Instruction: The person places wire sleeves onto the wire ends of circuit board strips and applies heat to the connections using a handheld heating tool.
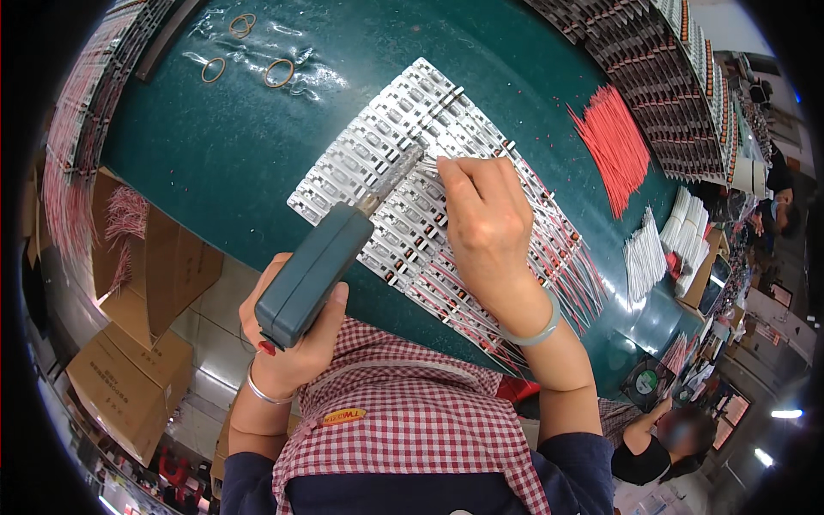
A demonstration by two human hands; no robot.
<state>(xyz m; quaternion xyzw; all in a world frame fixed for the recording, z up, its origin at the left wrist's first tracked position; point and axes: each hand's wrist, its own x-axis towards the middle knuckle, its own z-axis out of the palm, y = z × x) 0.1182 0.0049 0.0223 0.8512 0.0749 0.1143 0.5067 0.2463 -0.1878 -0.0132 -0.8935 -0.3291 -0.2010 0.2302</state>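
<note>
My left hand [292,356] is wrapped round a dark green pistol-shaped tool [313,270] with a metal barrel. The barrel points up and right across a slanted panel of white plastic holders [339,167], set in rows. Close to its tip, my right hand [489,219] is closed in a pinch over the panel. Whatever its fingers hold is too small or hidden to name. Small orange-brown parts sit in the nearer holders, below the barrel. Red and white wires [575,279] trail from the panel's lower right edge, partly behind my right wrist.
On the green table [481,47] lie rubber bands [279,74], a bundle of red wires [614,150] and white wires [644,257]. Stacked wired panels [661,77] rise at the far right, others at the left. Cardboard boxes [129,382] stand lower left; another person [644,451] sits lower right.
</note>
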